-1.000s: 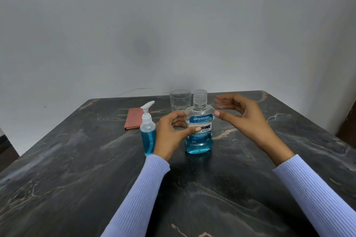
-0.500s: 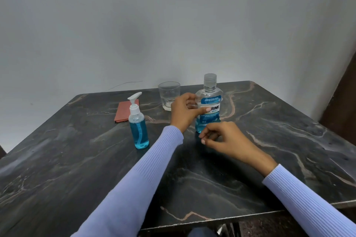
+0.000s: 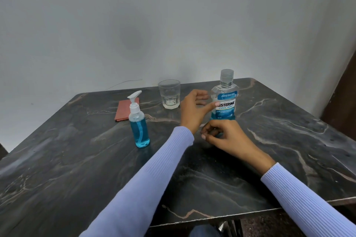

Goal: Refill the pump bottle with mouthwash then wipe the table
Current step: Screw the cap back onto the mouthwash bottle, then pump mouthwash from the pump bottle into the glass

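The clear mouthwash bottle point(image 3: 225, 90), capped, with a blue label and blue liquid low in it, stands upright on the dark marble table point(image 3: 73, 169) at the back right. My left hand point(image 3: 193, 110) is just left of it, thumb tip on the label, fingers spread and ending short of the bottle's side. My right hand point(image 3: 224, 137) rests on the table in front of the bottle, fingers curled in with nothing in them. The small pump bottle point(image 3: 139, 129), white pump on top and blue liquid inside, stands upright further left.
An empty drinking glass point(image 3: 169, 94) stands at the back, between the two bottles. A folded reddish cloth point(image 3: 121, 111) lies flat behind the pump bottle. The table's near edge point(image 3: 212, 216) is close to my body. A grey wall is behind, and a dark door frame point(image 3: 344, 92) at right.
My left hand carried the mouthwash bottle away from the pump bottle to the back right, set it down and loosened its grip. My right hand dropped to the table and curled.
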### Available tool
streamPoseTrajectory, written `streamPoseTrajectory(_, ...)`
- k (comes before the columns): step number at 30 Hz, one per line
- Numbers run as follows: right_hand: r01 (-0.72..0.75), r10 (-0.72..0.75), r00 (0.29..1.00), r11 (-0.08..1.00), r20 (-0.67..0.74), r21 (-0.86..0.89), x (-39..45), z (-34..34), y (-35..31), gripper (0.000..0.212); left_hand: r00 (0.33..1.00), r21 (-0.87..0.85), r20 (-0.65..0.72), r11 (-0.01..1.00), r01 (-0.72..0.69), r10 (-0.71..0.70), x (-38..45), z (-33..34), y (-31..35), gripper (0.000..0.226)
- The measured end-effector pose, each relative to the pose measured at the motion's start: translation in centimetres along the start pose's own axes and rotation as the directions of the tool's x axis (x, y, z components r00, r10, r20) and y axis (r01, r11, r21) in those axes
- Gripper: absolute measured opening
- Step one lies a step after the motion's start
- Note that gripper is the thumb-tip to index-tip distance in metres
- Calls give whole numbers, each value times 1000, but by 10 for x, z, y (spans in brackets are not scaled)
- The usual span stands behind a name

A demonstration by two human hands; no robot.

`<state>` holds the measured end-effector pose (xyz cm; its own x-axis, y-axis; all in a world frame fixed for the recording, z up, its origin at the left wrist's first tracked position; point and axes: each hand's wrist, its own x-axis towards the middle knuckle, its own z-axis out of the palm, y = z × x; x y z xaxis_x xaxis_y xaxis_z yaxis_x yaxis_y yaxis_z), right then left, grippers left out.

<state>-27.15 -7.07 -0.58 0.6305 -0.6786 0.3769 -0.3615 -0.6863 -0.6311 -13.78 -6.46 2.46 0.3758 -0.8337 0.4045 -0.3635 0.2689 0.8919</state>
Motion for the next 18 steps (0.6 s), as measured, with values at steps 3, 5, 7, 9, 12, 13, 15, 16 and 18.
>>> streamPoseTrajectory(3, -18, 18, 1000, 1000, 6, 13, -3, 1, -4, 8, 995, 70, -32, 993, -94, 96, -28, -31, 8, 34)
streamPoseTrajectory(5, -25, 25, 999, 1000, 26, 4, -3, 2, -10, 8, 981, 125, -68, 977, -173, 182, -52, -60, 11, 25)
streamPoseTrajectory(7, -26, 27, 998, 1000, 52, -11, 3, 5, -19, 12, 943, 165, -160, 950, -265, 291, -75, -90, 12, 20)
streamPoseTrajectory(9, -40, 40, 999, 999, 24, 22, 18, 14, -30, 20, 881, 229, -301, 924, -306, 366, -87, -119, 7, 24)
streamPoseTrajectory(12, -135, 142, 988, 983, -55, 127, 51, 36, -40, 37, 839, 248, -475, 955, -162, 265, -86, -144, -5, 50)
streamPoseTrajectory(13, -179, 192, 979, 971, -72, 160, 64, 45, -42, 45, 851, 228, -486, 969, -96, 199, -83, -149, -10, 60)
streamPoseTrajectory(15, -244, 273, 955, 945, -114, 216, 90, 66, -43, 58, 895, 167, -440, 986, 1, 74, -76, -155, -22, 73)
streamPoseTrajectory(16, -265, 303, 940, 938, -155, 225, 104, 75, -42, 64, 918, 140, -396, 990, 27, 31, -73, -156, -28, 77)
streamPoseTrajectory(18, -305, 349, 905, 931, -242, 202, 127, 90, -38, 74, 951, 123, -310, 991, 48, -7, -69, -156, -38, 77)
